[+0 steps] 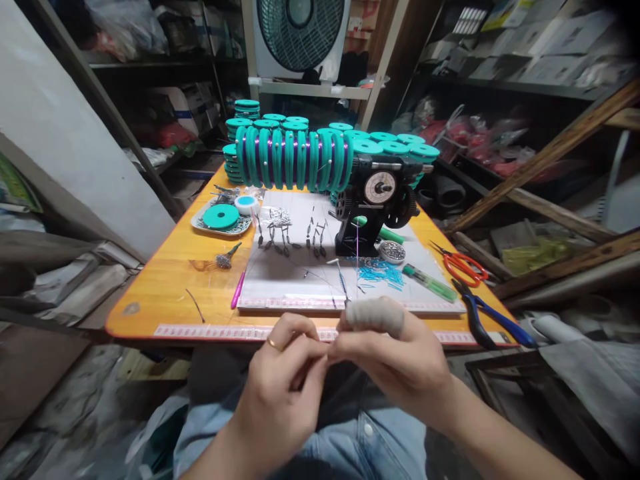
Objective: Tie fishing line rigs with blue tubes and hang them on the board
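Note:
My left hand [285,380], with a ring on one finger, is pinched closed in front of the table's near edge. Fingertip to fingertip with it, my right hand [400,360] is closed too, a grey wrap [376,316] around one finger. Whatever lies between the fingertips is too small to make out. Past the hands, a white board [280,287] bears dark small weights [316,248], blue pieces [383,273] and a dish of metal bits [393,251]. A black winding device [357,227] stands on it beside a row of teal spools [295,160] with purple line.
Orange-handled pliers [465,268] and blue-handled pliers [505,323] lie at the table's right. A tray [200,230] with a teal disc [221,216] sits at the left. A fan [300,33] and shelves stand behind; wooden beams [550,157] are at the right.

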Demonstrator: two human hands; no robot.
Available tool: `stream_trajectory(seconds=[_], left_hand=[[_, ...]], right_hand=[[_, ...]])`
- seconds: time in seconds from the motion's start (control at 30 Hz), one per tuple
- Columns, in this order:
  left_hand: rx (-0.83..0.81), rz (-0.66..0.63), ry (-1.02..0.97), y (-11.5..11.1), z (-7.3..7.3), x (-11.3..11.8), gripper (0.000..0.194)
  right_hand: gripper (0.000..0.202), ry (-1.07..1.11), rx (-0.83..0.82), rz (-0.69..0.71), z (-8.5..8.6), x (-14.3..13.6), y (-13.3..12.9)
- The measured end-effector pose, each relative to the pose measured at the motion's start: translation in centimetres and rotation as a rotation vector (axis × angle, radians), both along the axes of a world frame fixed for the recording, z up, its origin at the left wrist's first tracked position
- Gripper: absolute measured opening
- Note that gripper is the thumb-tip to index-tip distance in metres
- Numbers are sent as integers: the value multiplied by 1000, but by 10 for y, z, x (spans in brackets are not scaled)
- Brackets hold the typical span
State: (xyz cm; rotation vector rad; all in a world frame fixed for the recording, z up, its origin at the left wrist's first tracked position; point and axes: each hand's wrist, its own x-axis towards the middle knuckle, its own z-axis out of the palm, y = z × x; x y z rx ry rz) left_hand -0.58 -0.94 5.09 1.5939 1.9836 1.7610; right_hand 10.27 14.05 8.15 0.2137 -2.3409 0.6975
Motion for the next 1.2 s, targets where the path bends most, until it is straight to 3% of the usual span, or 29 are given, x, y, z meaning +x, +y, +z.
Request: stream_trajectory(seconds=[0.07, 0.13, 0.23, 0.3, 0.4, 0.47, 0.53, 0.6, 0.67, 0.73, 0.8, 0.9, 0.97, 1.0, 1.03, 1.1, 1.2], left_hand=[[69, 106, 324, 0, -5, 2, 19], [107, 133, 532, 1, -9, 2, 20], [117, 21, 580, 3, -8, 0, 23], [39, -75, 251, 3, -4, 0, 18], [-97, -246, -599, 2, 1, -1, 18], [-129, -376, -1070, 2, 1, -1, 26], [-146, -456, -1347, 3, 0, -1, 29], [-156, -481, -1453, 4, -1, 0, 30], [-150, -494, -1448, 6, 0, 1, 31], [-150, -454, -1264, 6, 1, 2, 31], [-125, -282, -806, 5, 2, 4, 23], [36, 60, 77, 2, 0, 7, 14], [138, 115, 442, 0, -3, 8, 25], [158, 85, 509, 0, -5, 7, 28], [150, 41, 484, 0, -6, 6, 28], [76, -50, 178, 0, -7, 3, 19], [-80, -224, -652, 0, -4, 1, 19]], right_hand=[[16, 6, -84, -43, 2, -9, -3], [14, -26, -118, -86, 1, -17, -4], [11, -48, -96, -112, -3, -22, -2], [13, -13, -59, -102, -6, -18, 2], [23, 47, 3, 49, -7, -7, 7], [19, -59, -21, 161, -6, 1, 8], [9, -206, -105, 176, -5, 6, 7], [6, -271, -205, 113, -4, 8, 6], [14, -246, -253, 73, -2, 9, 5], [11, -186, -217, 86, 0, 8, 4], [5, -99, -158, 115, 3, 4, 2], [16, -12, -155, 23, 4, -7, -2], [14, -20, -162, -57, 2, -15, -4], [13, -34, -150, -73, 0, -18, -4], [13, -41, -134, -77, -1, -19, -3], [13, -18, -103, -73, -4, -17, 0], [23, -8, -54, 96, -6, -6, 4]])
